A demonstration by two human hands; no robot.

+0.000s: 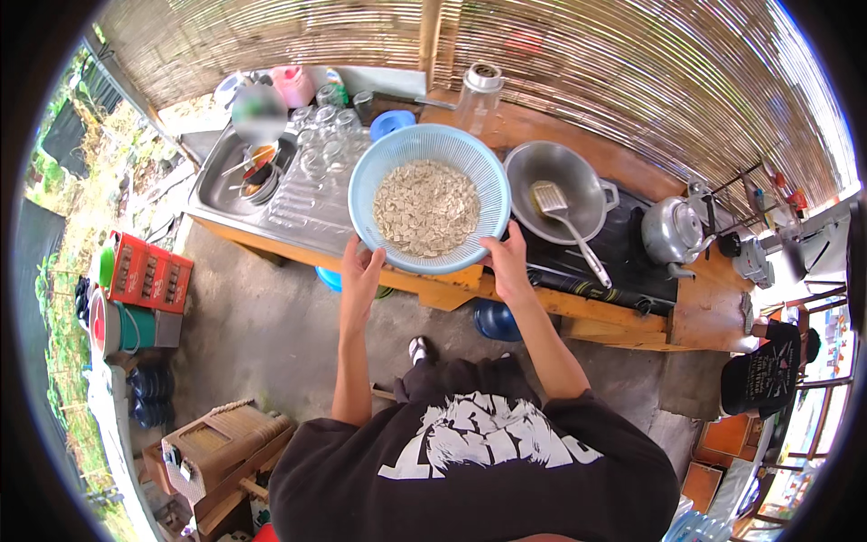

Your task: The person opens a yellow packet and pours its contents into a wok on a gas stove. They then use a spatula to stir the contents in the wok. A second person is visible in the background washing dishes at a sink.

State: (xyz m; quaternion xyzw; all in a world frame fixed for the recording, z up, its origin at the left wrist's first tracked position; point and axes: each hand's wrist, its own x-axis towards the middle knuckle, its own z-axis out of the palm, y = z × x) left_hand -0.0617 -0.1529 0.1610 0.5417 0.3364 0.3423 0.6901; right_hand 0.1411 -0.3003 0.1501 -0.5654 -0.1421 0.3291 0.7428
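Observation:
Between my hands is a light blue plastic colander, filled at its bottom with small pale, flat pieces that look like dry chips. My left hand grips the rim at the near left, thumb on top. At the near right my right hand grips the same rim. Just right of the colander, a metal wok sits on a black gas stove. A slotted metal spatula lies in the wok, its handle reaching over the near edge.
A steel sink with dirty dishes is at the left, beside several upturned glasses. A clear jar stands behind the colander. Right of the wok sits an aluminium kettle. A person in black is at the far right. Red crates stand lower left.

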